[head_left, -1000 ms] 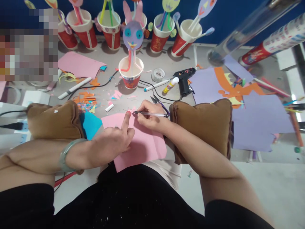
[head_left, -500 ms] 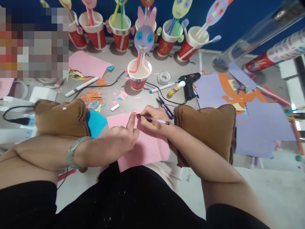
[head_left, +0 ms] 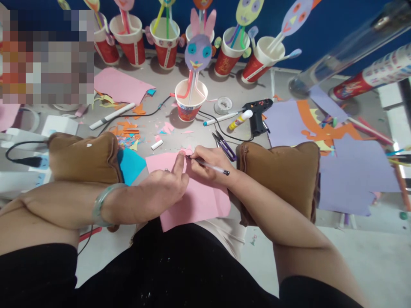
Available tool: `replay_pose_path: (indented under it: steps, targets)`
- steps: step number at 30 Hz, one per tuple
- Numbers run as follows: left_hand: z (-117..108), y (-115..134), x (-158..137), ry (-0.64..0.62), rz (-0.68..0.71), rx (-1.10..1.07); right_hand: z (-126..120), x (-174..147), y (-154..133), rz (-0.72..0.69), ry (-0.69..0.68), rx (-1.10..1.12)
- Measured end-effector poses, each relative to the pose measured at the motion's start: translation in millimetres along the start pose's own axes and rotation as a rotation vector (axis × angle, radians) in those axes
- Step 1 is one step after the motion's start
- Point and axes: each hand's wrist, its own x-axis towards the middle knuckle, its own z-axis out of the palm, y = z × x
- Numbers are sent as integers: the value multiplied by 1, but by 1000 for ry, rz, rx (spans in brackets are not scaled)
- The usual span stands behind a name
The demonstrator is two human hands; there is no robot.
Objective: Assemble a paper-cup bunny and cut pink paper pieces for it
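A sheet of pink paper point(head_left: 192, 201) lies in front of me at the table's edge. My right hand point(head_left: 210, 164) grips a pen point(head_left: 213, 167) with a clear barrel and dark end cap, its tip at the upper edge of the sheet. There, a small pink paper piece point(head_left: 187, 150) shows just beyond my fingertips. My left hand point(head_left: 163, 184) presses down beside the pen tip with its index finger stretched out and thumb apart; the other fingers are partly curled. Purple-handled snips point(head_left: 226, 147) lie just beyond my right hand.
Brown cushions point(head_left: 85, 158) flank the sheet. A paper cup point(head_left: 189, 109) with a rabbit-eared face stands ahead, before a row of similar cups. A glue gun point(head_left: 257, 115), glue stick point(head_left: 239, 121), marker point(head_left: 112, 116) and scraps lie around; purple paper point(head_left: 349, 175) is at right.
The whole view has shifted slightly, so things appear a little further right. Both hands keep nearly the same place on the paper, with the pen still at its upper edge.
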Motion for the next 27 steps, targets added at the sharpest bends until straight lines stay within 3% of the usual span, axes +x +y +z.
replay_pose_path:
  steps: [9,21,27]
  targets:
    - [-8,1,0,-8,-28,-59,-1,2,-5,44,-39,1]
    - [-8,1,1,11,-34,-22,4,0,-3,-54,-49,-138]
    - [-11,1,2,-45,-45,-61,4,-3,-1,-149,-94,-159]
